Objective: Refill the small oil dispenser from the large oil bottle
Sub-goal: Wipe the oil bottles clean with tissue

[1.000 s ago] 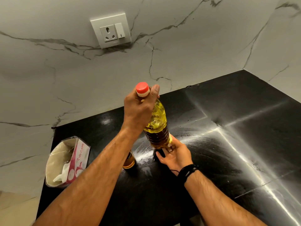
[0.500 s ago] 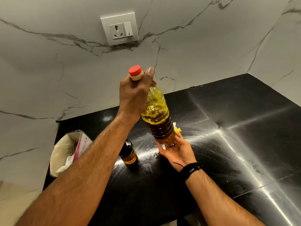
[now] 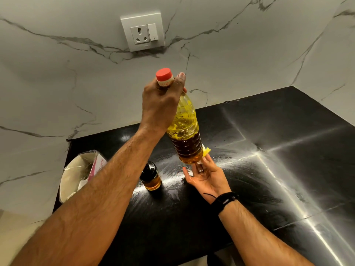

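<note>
Left hand (image 3: 163, 104) clamped round neck of large oil bottle (image 3: 185, 131), red cap (image 3: 163, 73) on, long axis tilted, held above worktop (image 3: 269, 169). Right hand (image 3: 206, 176) flat, fingers straight, cupping base. Small oil dispenser (image 3: 150, 176) upright below, nearer left forearm.

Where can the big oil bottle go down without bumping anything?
The wide bare stretch of black counter right of the right hand, toward the wall corner, is free. It is crowded on the left: the small bottle and the bag sit there under the left arm.
</note>
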